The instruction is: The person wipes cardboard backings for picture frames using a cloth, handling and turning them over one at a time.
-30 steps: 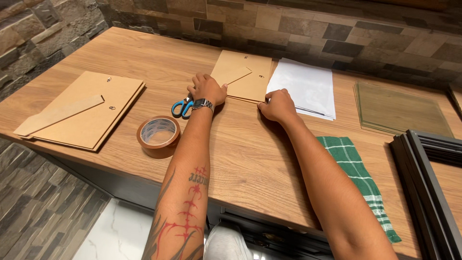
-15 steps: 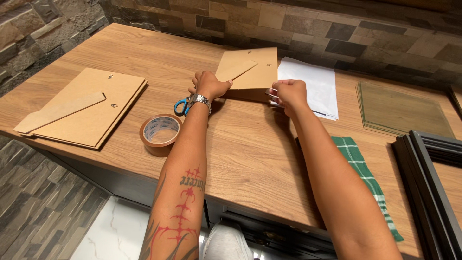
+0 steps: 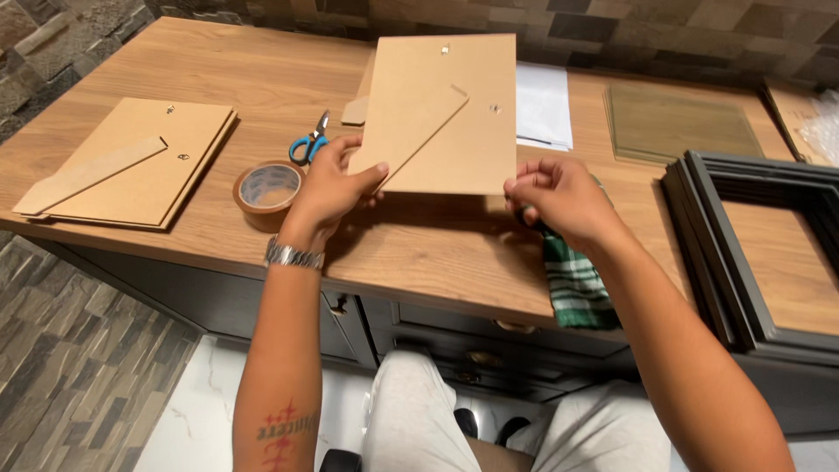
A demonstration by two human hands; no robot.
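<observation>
I hold a brown fibreboard frame backing (image 3: 454, 114) with a stand leg, lifted off the wooden desk (image 3: 411, 253) and tilted toward me. My left hand (image 3: 330, 188) grips its lower left corner. My right hand (image 3: 559, 197) pinches its lower right corner. Behind the raised board, the edge of another backing (image 3: 360, 107) peeks out on the desk.
A stack of similar backing boards (image 3: 131, 166) lies at the left. A tape roll (image 3: 268, 192) and blue-handled scissors (image 3: 310, 144) sit near my left hand. White paper (image 3: 544, 107), glass panes (image 3: 682, 122), black frames (image 3: 760, 245) and a green checked cloth (image 3: 572, 284) lie to the right.
Both hands have lifted the backing board off the desk and brought it toward me; earlier it lay flat at the back with my hands on its near edge.
</observation>
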